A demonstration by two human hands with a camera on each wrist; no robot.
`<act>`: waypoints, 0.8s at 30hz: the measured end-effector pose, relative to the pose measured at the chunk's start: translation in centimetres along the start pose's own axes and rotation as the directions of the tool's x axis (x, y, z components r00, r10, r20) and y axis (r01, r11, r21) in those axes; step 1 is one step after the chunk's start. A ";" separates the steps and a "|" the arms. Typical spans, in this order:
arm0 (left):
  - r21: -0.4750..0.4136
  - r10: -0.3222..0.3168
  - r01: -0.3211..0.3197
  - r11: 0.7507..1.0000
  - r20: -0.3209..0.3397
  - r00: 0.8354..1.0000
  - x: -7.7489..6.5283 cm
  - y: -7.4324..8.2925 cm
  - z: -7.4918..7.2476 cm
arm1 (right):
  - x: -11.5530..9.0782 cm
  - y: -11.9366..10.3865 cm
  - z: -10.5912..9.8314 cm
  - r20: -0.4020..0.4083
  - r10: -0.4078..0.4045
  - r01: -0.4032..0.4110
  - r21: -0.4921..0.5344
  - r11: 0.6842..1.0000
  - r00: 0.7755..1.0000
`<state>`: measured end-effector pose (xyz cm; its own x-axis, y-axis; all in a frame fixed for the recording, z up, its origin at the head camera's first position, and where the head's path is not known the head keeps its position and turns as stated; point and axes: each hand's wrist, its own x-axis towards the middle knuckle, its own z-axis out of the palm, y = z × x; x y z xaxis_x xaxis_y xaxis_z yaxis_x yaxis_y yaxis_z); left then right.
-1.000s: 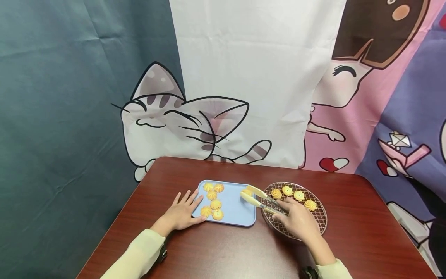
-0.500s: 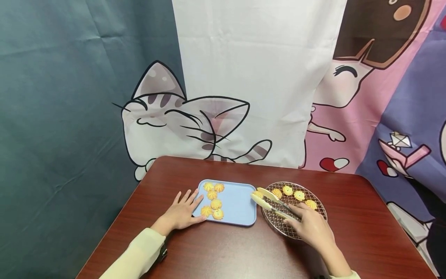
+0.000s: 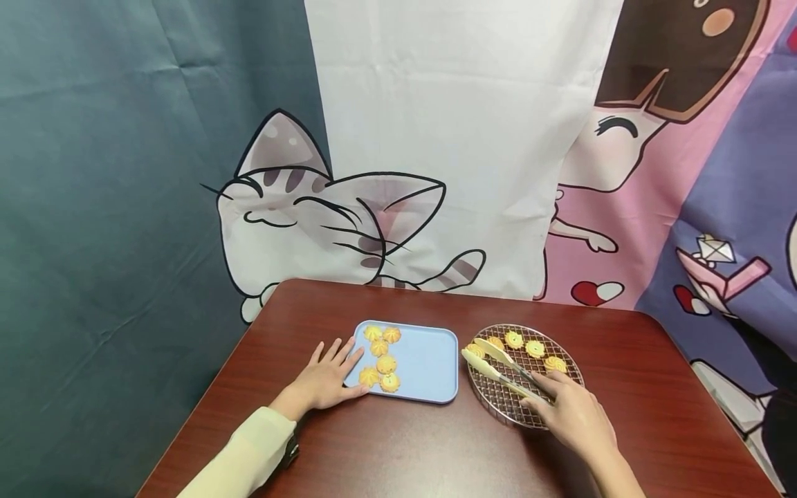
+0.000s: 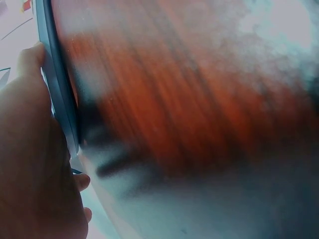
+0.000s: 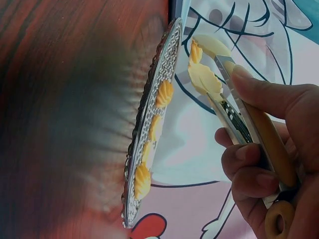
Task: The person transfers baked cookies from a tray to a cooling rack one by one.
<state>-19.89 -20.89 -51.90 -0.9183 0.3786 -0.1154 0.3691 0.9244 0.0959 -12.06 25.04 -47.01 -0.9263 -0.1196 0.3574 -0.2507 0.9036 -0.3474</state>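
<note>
My right hand (image 3: pixel 573 411) grips a pair of tongs (image 3: pixel 507 366) with pale yellow tips and metal arms. Between the tips is a cookie (image 5: pixel 196 51), held above the round wire rack (image 5: pixel 174 55), as the right wrist view shows. Several swirled cookies (image 3: pixel 534 348) lie along the rack's far side. My left hand (image 3: pixel 324 377) lies with fingers spread at the left edge of a light blue tray (image 3: pixel 429 363). On the tray's left half sit several cookies (image 3: pixel 378 347). In the left wrist view the thumb touches the tray's rim (image 4: pixel 57 74).
Both the tray and the rack stand on a dark reddish-brown table (image 3: pixel 398 449), with a narrow gap between them. Behind the table's far edge hangs a cloth backdrop (image 3: pixel 461 138) printed with cartoon figures.
The right hand has moved right with the tongs, carrying the cookie from over the tray's right end to over the rack's left side. My left hand has stayed in place.
</note>
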 end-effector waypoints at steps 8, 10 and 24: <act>-0.018 0.008 -0.008 1.000 -0.002 1.000 -0.2 0.1 0.0 | -0.9 0.6 -0.6 -0.034 0.016 -0.016 -0.004 1.000 0.999; -0.015 0.008 -0.008 1.000 -0.003 1.000 -0.2 0.1 0.1 | -1.1 0.8 -0.7 -0.042 0.018 -0.019 -0.006 1.000 0.999; -0.006 0.009 -0.009 1.000 -0.015 1.000 -0.1 -0.1 0.4 | -2.2 2.3 -1.4 -0.058 0.038 -0.040 -0.039 0.998 0.998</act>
<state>-19.82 -21.03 -52.25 -0.9170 0.3862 -0.0997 0.3765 0.9206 0.1034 -10.15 27.92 -47.37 -0.9174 -0.0612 0.3931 -0.2018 0.9232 -0.3272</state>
